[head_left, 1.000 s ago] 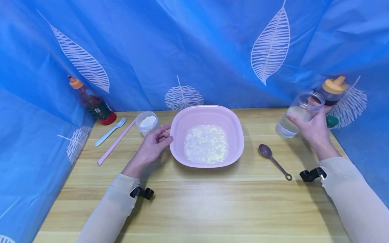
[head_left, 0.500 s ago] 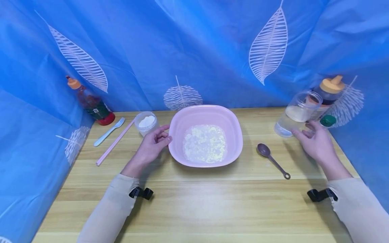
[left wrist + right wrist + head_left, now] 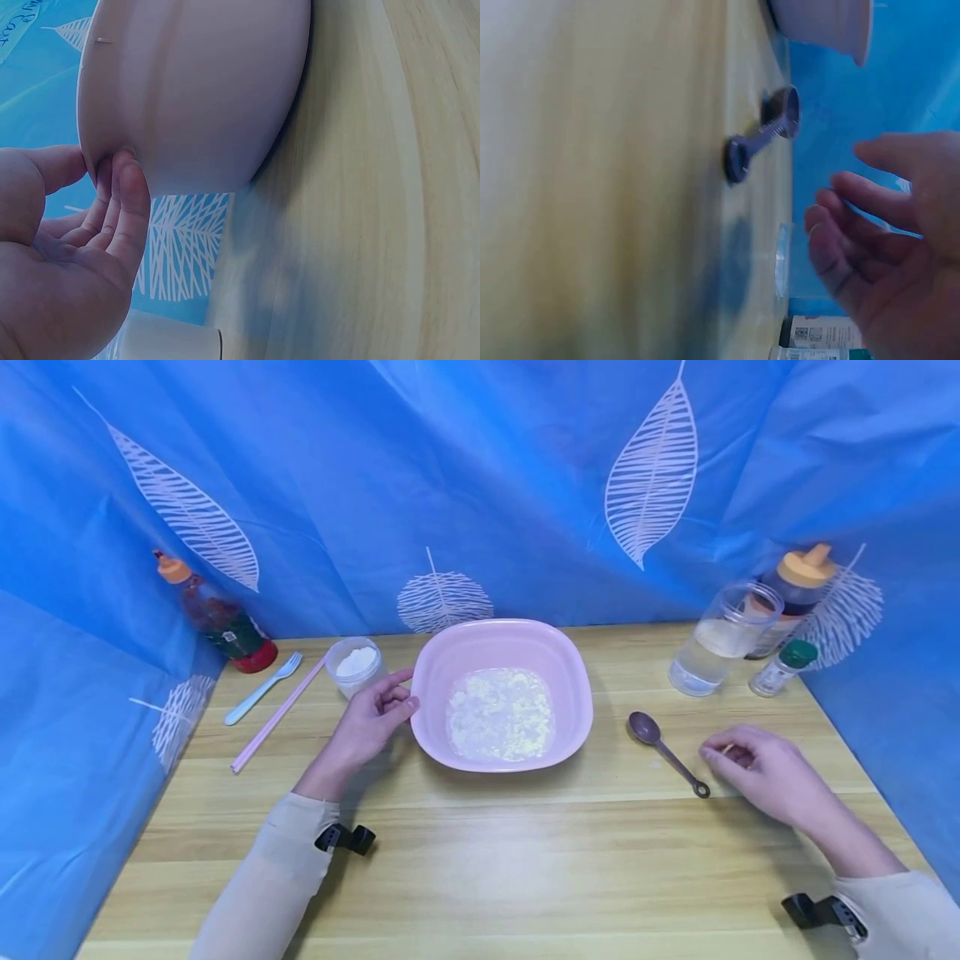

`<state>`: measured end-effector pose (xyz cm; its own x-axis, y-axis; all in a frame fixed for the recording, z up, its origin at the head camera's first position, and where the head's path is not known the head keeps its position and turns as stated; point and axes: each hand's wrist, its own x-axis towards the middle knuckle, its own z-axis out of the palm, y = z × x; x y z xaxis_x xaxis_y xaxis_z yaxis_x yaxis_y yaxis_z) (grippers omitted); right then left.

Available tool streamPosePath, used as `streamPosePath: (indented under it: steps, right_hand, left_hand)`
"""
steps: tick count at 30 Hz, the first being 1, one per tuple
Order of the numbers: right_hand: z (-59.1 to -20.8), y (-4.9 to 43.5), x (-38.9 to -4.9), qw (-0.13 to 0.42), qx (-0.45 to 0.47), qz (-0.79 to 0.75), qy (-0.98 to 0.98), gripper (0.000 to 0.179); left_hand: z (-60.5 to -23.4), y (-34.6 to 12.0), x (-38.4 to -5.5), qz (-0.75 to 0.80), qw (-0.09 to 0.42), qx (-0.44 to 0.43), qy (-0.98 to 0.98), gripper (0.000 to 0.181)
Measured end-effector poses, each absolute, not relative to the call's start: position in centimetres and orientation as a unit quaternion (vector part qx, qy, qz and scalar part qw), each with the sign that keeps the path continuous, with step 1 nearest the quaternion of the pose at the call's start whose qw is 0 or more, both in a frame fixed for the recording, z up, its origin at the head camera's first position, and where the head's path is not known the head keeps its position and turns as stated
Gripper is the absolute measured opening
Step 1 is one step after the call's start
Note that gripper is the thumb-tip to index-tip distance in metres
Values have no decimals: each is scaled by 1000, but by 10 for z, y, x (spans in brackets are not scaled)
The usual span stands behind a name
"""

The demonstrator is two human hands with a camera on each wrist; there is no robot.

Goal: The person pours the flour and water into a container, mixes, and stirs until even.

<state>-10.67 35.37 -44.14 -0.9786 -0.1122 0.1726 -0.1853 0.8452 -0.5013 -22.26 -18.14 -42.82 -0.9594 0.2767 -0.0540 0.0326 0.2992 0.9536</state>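
A pink basin (image 3: 501, 695) stands mid-table, with clear liquid and pale whitish-yellow clumps over its floor. My left hand (image 3: 369, 720) pinches its left rim; the left wrist view shows the thumb at the edge and the fingers against the outer wall (image 3: 217, 90). My right hand (image 3: 768, 772) hovers by the handle end of a dark measuring spoon (image 3: 660, 747), apart from it. Its fingers are loosely bent and hold nothing, as the right wrist view also shows. Behind it stands a clear plastic cup (image 3: 716, 643) partly filled with clear liquid.
Back right are a bottle with a yellow cap (image 3: 802, 581) and a small green-lidded jar (image 3: 783, 667). At left stand a red sauce bottle (image 3: 225, 622), a light blue fork (image 3: 262, 689), pink chopsticks (image 3: 277, 717) and a tub of white powder (image 3: 354, 667). A blue sheet (image 3: 510, 485) borders the table.
My right hand has let go of the clear cup, which stands at the back right, and has come back toward the spoon. The left hand has stayed on the basin rim.
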Motion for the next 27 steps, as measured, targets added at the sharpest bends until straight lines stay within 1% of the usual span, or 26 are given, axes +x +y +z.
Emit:
streamPosePath:
  steps: [3,6,9,18,27]
  right_hand:
    - [-448,346,-102,26,86,250,-964,9]
    - [-453,341,-100,-19,73,243,-967,12]
    - [-456,339,-101,-45,65,234,-969,14]
    - [-461,338,-103,-64,49,229,-970,12]
    - [-455,334,-103,-76,50,248,-965,12]
  left_hand:
    - [-429,-182,-223,586,104,97,798,57]
    - [-429,-182,-223,589,105,97,795,56]
    - [-430,-181,-223,590,106,98,794,57]
    - [-430,-180,-223,596,104,100,790,57]
    - [-428,-182,-222,591,107,96,794,57]
